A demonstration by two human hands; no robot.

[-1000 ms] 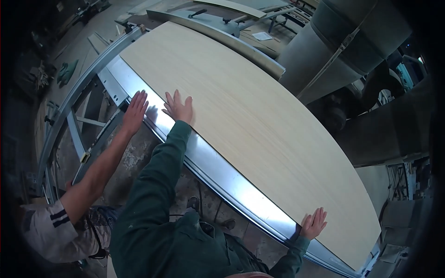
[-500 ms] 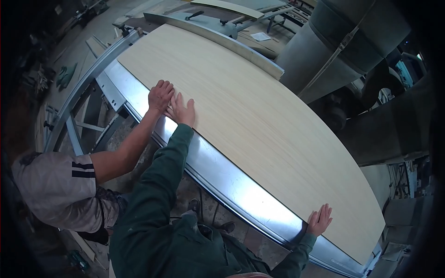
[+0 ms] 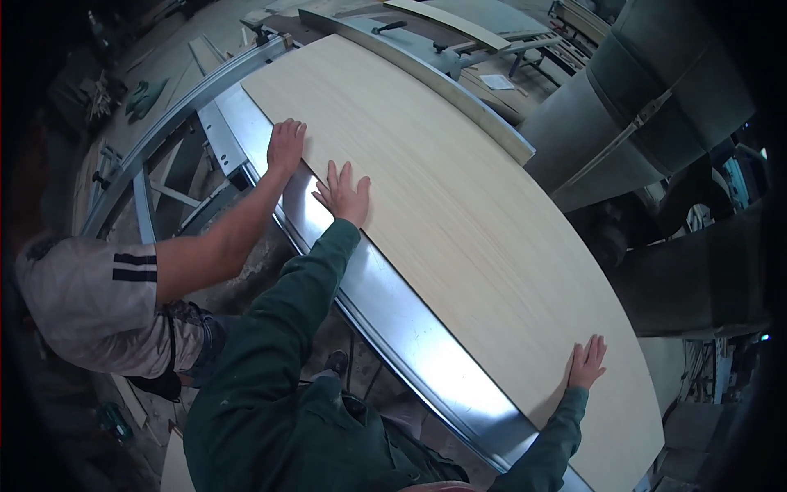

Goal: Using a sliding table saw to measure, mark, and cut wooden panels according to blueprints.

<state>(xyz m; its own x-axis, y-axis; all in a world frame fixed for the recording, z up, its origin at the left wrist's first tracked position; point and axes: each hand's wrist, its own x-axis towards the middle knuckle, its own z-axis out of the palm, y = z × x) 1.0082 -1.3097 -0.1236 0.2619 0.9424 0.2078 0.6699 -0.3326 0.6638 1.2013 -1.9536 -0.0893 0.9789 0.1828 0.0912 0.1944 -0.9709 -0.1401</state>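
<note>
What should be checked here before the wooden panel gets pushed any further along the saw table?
1. Left hand flat on the wooden panel: ok.
2. Right hand flat on the panel's near end: ok.
3. Co-worker's hand also on the panel edge: ok.
4. Panel lying flat beside the metal rail: ok.
5. Far edge against the long fence: cannot tell.
6. Blade position: cannot tell, not visible.

Your left hand (image 3: 344, 195) is boxed at 10 o'clock by a co-worker's hand (image 3: 285, 146); the panel (image 3: 459, 221) lies open toward 2 o'clock.
</note>
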